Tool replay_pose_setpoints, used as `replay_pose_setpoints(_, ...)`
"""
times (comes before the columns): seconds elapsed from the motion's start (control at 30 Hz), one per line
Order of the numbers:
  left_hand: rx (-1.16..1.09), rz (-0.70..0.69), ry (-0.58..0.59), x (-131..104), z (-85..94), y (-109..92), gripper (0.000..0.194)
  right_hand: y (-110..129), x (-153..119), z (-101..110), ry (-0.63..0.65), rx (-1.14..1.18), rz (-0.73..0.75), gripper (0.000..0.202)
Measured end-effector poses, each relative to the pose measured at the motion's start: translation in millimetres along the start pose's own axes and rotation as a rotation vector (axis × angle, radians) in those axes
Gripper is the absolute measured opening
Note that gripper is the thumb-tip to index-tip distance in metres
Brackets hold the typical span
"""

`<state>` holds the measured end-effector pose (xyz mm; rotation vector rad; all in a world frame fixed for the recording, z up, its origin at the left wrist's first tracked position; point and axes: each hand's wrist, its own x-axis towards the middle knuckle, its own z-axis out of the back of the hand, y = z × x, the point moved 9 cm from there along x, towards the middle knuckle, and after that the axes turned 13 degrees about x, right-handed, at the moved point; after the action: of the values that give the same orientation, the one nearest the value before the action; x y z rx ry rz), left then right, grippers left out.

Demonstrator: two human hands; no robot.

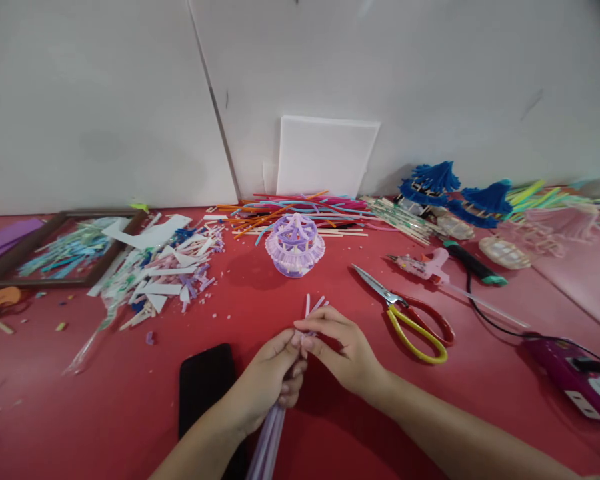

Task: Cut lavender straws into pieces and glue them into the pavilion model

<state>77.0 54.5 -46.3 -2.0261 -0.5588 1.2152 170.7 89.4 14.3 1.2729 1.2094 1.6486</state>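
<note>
A bundle of pale purple pipe cleaners runs up through my left hand, whose fingers are wrapped round it. Its short upper ends poke out above my fingers. At that upper part, my right hand pinches the bundle between thumb and fingertips, touching my left thumb. The exact spot under the fingertips is hidden. Just beyond my hands stands a small purple and white craft piece with a ruffled rim and an openwork top. To the right of my right hand lie scissors with one yellow and one red handle, blades apart.
A black phone lies left of my left forearm. Paper and pipe cleaner scraps and a brown frame are at left. Colourful pipe cleaners line the wall. At right are a pink glue gun and a magenta power strip.
</note>
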Motion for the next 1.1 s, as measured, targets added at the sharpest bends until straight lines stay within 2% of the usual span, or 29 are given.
replay_pose_setpoints(0.2,0.096,-0.021,0.069,0,-4.0,-3,0.043,-21,-1,-1,0.022,0.182,-0.219,0.019)
replay_pose_setpoints(0.37,0.183,-0.061,0.070,-1,-2.2,-6,0.046,-31,0,-2,0.027,0.383,-0.309,0.021)
replay_pose_setpoints(0.5,0.193,-0.030,0.099,-1,-2.3,-3,0.046,-30,0,-3,0.067,0.365,-0.347,0.025)
replay_pose_setpoints(0.73,0.231,-0.018,0.136,-2,-6.8,0,0.041,-21,2,-1,0.102,0.156,-0.276,0.025)
replay_pose_setpoints(0.93,0.242,-0.019,0.079,2,-1.5,3,0.040,-10,3,-1,0.083,0.032,-0.171,0.028)
replay_pose_setpoints(1.03,0.207,-0.012,0.073,2,0.6,2,0.040,-6,4,0,0.085,0.037,-0.101,0.021)
replay_pose_setpoints(1.1,0.165,0.006,0.111,0,-2.0,1,0.040,-4,5,1,0.112,0.085,-0.066,0.019)
